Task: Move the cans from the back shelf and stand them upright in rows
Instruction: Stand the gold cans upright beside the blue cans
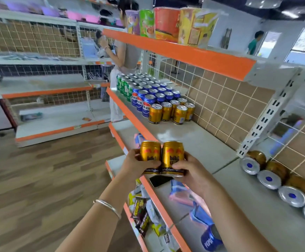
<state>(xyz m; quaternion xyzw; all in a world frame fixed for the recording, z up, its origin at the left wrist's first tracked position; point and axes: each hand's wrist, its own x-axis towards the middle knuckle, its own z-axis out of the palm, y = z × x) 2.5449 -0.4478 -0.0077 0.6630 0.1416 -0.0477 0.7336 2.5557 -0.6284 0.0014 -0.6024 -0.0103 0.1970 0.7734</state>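
My left hand (135, 163) grips one gold can (150, 155) and my right hand (190, 170) grips a second gold can (172, 157). Both cans are upright, side by side and touching, held above the front edge of the grey shelf (193, 142). Farther along that shelf, several gold cans (171, 110) stand upright in rows, with blue cans (151, 96) and green cans (125, 84) behind them. Against the tiled back wall on the right, several gold cans (270, 171) lie on their sides with silver ends facing out.
Tall snack tubs (168, 24) stand on the orange-edged shelf above. A blue can (210, 240) and snack packets (140, 213) lie on the lower shelves. A person (124, 57) stands at the far end of the aisle. Wooden floor lies to the left.
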